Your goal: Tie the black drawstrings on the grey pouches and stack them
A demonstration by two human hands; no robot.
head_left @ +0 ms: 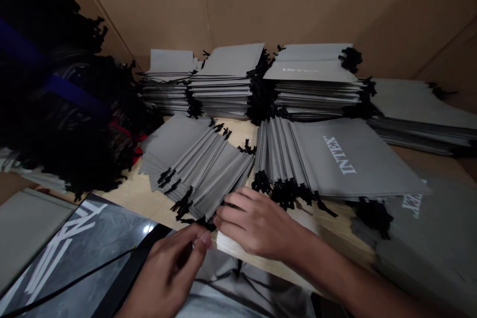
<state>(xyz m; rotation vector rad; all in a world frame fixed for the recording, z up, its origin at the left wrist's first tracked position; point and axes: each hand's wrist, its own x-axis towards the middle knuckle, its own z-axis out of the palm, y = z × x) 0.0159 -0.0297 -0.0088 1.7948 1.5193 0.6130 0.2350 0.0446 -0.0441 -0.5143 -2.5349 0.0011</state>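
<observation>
My right hand (253,221) curls its fingers over the near corner of a fanned stack of grey drawstring pouches (197,159), where black cord ends bunch together. Just below, my left hand (167,273) comes up from the bottom edge, its fingertips drawn together under the black cords (197,221). I cannot tell whether those fingers hold a cord. To the right lies a second fanned stack of grey pouches (335,156), with white INTEX lettering on its top pouch and black cords along its near edge.
Several squared stacks of grey pouches (313,94) stand at the back on a light wooden table (137,203). A large heap of black-corded items (63,109) rises at left. A dark printed sheet (74,253) lies at lower left, and cardboard walls (298,5) close the back.
</observation>
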